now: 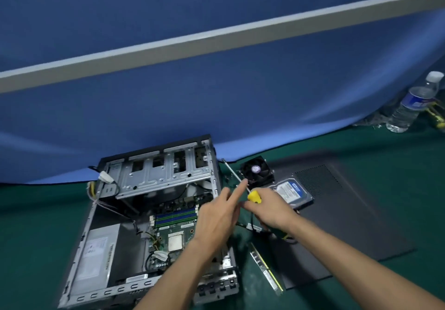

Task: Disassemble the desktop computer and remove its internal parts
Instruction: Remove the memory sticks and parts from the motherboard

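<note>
Right hand (269,209) grips screwdriver (254,196); left hand (220,215) spread, forefinger on shaft, above case (79,256) right edge.

Single head view; looks forward-down, close over open case (149,225); wide-angle

R hand (269,209) w/ screwdriver (253,196), L hand (218,215) over open PC case (101,232)
</note>
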`<state>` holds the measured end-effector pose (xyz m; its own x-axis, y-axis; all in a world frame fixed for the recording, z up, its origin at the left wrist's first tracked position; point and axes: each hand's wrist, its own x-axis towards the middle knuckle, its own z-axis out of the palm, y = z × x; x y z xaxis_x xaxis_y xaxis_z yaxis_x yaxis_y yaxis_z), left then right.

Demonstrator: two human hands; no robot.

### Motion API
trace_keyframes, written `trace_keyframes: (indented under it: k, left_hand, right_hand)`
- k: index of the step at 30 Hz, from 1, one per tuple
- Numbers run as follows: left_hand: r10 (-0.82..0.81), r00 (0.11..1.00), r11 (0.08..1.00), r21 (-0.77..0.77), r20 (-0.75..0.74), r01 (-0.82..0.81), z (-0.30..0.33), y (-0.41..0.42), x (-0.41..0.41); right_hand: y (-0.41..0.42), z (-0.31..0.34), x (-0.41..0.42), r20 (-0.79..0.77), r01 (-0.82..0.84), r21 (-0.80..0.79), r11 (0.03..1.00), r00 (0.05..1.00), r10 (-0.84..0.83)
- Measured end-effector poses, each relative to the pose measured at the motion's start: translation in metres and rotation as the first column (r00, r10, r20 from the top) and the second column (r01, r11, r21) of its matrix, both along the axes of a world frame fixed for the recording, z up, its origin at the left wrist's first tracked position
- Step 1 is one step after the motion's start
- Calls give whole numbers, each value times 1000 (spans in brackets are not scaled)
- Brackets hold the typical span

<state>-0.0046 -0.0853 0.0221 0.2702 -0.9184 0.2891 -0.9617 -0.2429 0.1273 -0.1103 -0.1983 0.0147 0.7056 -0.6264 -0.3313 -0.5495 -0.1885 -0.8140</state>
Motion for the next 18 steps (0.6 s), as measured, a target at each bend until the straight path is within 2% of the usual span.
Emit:
trace_keyframes:
  k: [3, 5, 8, 12, 15, 18]
  left_hand:
    - [47, 998, 995, -95, 42, -42, 11, 21, 22]
    - [60, 995, 994, -99, 74, -53, 18, 36, 40]
    - [101, 995, 990, -96, 19, -99, 23, 58, 66]
    - [286, 941, 957, 8, -181, -289, 12, 89, 97]
    - [310, 910, 950, 68, -274, -303, -5, 102, 112]
    - [321, 855, 946, 187, -408, -266, -23, 103, 123]
  right_hand:
    - [14, 17, 23, -29, -163, 41, 986, 986, 164]
    - [26, 25, 38, -58, -266, 61, 962, 961, 270]
    - [42, 35, 58, -46, -304, 106, 947, 950, 310]
    - [46, 49, 77, -3, -252, 175, 952, 967, 256]
    - [51, 53, 91, 68, -109, 206, 973, 993, 97]
    - [67, 46, 107, 79, 18, 25, 1000, 997, -20]
